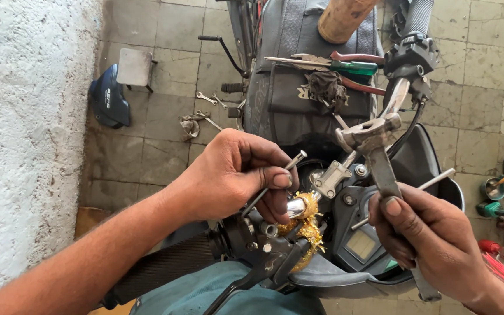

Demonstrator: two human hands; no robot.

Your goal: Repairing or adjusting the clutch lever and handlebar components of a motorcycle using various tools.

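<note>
A long steel bolt (272, 182) is being pinched between the thumb and fingers of the left hand (234, 175), slanting up just above the motorcycle handlebar (296, 207), near a gold tinsel garland (307, 224) wound round the bar. The right hand (430, 239) is gripping the handle of an adjustable wrench (374, 149), fingers closed round it along with a thin metal rod (433, 179). Further out, a green-handled screwdriver (328, 64) and pliers (351, 57) are lying on the seat (287, 93), and spanners (208, 99) are resting on the tiled floor (170, 140).

A long steel bolt (272, 181) slants upward; a grey metal lever (380, 157) stands near-upright beside it
</note>
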